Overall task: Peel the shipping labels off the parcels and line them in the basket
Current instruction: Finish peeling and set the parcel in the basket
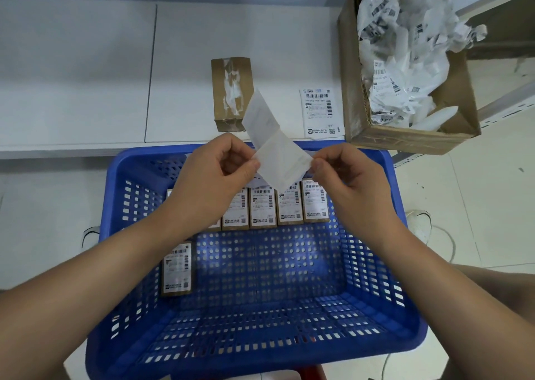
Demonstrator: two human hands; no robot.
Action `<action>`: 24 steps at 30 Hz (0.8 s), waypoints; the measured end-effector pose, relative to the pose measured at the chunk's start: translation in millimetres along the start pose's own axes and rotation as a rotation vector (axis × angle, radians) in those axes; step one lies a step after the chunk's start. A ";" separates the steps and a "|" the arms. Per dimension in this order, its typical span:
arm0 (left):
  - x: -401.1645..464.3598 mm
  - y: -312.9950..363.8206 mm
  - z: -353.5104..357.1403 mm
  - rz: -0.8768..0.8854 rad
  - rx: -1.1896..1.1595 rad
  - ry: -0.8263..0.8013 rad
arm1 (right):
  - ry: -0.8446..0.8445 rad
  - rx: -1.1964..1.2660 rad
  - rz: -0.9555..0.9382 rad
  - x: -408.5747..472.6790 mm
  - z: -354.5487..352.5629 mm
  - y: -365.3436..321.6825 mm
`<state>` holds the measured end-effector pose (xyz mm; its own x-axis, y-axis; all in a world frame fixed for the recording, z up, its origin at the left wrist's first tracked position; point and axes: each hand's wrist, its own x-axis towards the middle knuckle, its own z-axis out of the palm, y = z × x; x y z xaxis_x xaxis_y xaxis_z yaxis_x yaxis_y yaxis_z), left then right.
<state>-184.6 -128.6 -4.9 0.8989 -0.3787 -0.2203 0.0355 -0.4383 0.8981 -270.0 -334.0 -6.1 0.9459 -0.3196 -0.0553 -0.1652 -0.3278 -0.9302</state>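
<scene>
Both hands — left hand [215,167] and right hand [344,174] — are pinching a peeled label strip [275,145] in curled fingers above the blue basket [373,336]; several parcels [262,207] are lying lined inside, one parcel [230,93] is waiting on the tabletop [86,75].

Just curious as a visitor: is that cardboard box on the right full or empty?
Full. The cardboard box is open at the top, and crumpled white label scraps heap above its rim.

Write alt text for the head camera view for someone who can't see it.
Both hands, left hand and right hand, pinch a white paper strip above a blue basket holding labelled parcels; a bare parcel sits on the table.
</scene>
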 end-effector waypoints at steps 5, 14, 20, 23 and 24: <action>3.2 -2.6 1.4 0.002 0.023 0.003 | 0.030 0.007 0.029 -1.0 -8.0 5.4; 12.2 -9.1 9.8 0.003 0.081 -0.002 | 0.110 -0.040 0.118 3.5 -22.0 24.7; 15.8 -17.7 11.1 -0.017 0.148 -0.005 | 0.196 -0.028 0.200 2.5 -31.5 38.2; 18.4 -23.2 9.6 -0.023 0.171 -0.001 | 0.215 -0.033 0.228 0.0 -38.5 44.3; 19.5 -24.7 9.0 -0.026 0.178 -0.001 | 0.224 -0.042 0.236 -0.6 -40.7 46.3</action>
<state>-171.9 -132.5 -34.8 0.8983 -0.3661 -0.2432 -0.0190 -0.5851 0.8107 -289.6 -385.2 -34.4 0.7957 -0.5776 -0.1824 -0.3887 -0.2558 -0.8852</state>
